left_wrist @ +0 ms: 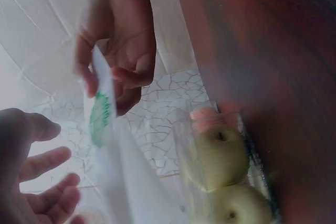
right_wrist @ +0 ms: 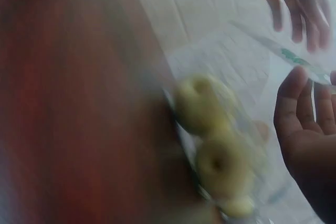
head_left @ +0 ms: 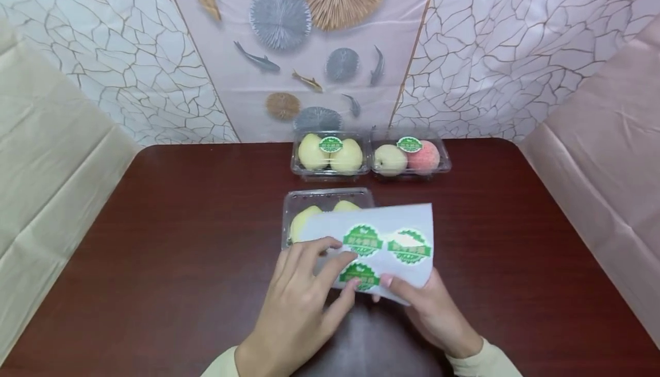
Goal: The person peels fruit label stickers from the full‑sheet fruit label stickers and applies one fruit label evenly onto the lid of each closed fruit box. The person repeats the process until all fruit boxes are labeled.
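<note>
My right hand [head_left: 438,311] pinches a white sheet of stickers [head_left: 330,225] by its lower right corner, thumb on the printed face. Round green stickers [head_left: 363,240] with a pale band of writing show on it. Just over the sheet's lower left part is my left hand [head_left: 301,297], fingers spread and slightly bent; the left wrist view shows those fingers [left_wrist: 47,163] apart from the paper with nothing between them. Behind the sheet, partly hidden by it, stands a clear plastic box [head_left: 296,198] with pale yellow-green pears [left_wrist: 220,156] inside.
At the table's back edge stand two clear boxes side by side, each with a green sticker: one holds two yellow-green pears [head_left: 313,152], the other a pale fruit [head_left: 390,160] and a pink-red fruit [head_left: 424,156]. Patterned cloth [head_left: 170,67] hangs behind the dark red table [head_left: 180,222].
</note>
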A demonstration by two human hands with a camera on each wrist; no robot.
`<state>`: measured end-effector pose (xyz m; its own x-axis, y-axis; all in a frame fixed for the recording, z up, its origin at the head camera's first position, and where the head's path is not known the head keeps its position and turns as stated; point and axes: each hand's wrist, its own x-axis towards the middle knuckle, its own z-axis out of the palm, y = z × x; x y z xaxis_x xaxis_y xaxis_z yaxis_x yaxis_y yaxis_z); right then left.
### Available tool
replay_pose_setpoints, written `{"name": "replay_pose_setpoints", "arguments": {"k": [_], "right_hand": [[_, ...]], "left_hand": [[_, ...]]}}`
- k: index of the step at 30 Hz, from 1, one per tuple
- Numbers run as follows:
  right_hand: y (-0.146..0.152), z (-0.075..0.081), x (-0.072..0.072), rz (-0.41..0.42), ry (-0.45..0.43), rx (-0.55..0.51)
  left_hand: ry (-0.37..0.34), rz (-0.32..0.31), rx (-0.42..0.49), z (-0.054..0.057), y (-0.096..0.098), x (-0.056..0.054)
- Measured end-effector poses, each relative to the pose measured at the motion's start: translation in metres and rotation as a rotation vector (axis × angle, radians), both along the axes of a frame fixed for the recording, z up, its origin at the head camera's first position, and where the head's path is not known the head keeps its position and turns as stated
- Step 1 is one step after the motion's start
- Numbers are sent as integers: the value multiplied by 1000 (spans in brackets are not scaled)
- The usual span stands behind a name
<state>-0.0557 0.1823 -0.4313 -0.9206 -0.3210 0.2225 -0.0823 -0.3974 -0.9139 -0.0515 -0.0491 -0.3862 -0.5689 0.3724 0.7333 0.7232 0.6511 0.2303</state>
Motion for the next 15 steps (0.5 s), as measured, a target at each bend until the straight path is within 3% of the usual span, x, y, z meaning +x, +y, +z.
{"name": "replay_pose_setpoints", "arguments": {"k": [4,8,11,15], "right_hand": [[-10,-7,6,104,-24,-5],[-12,-10,9,163,-35,7],[-11,-9,10,129,-9,67],[-14,-7,10,-15,10,232]], "left_hand": [[-33,62,40,-9,3,2],[-60,69,77,-21,5,4],[-46,70,75,-26,5,4],[-54,61,70,-29,4,3]]}}
